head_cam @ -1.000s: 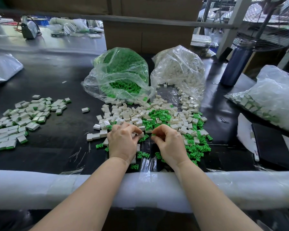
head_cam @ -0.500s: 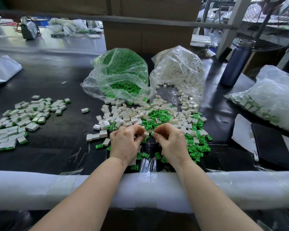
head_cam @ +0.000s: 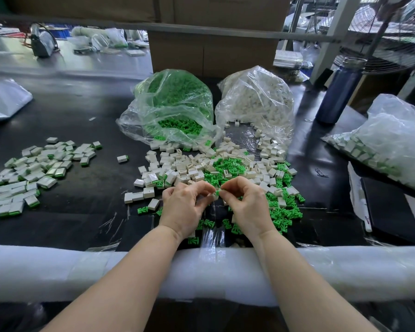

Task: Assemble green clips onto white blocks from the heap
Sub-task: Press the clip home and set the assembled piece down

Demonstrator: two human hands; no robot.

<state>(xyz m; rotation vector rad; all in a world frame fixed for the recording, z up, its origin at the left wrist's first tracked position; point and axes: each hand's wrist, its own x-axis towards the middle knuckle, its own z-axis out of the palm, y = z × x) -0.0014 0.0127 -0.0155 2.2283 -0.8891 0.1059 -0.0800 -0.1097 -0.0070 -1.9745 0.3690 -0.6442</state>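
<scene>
A heap of loose white blocks (head_cam: 185,167) and green clips (head_cam: 283,212) lies on the black table in front of me. My left hand (head_cam: 185,207) and my right hand (head_cam: 247,207) meet fingertip to fingertip just above the heap's near edge. The left fingers pinch a white block (head_cam: 213,196), mostly hidden. The right thumb and forefinger pinch a green clip (head_cam: 217,192) against that block. Behind the heap stand a clear bag of green clips (head_cam: 173,109) and a clear bag of white blocks (head_cam: 256,104), both open toward me.
A spread of assembled blocks with green ends (head_cam: 31,168) covers the left side of the table. Another bag of such pieces (head_cam: 388,144) lies at the right, near a dark blue bottle (head_cam: 338,92). A white foam-wrapped rail (head_cam: 82,271) runs along the near edge. Cardboard boxes (head_cam: 213,53) stand behind.
Both hands have come together and lifted slightly from the heap; the right fingers now hold a green clip against the block in the left hand.
</scene>
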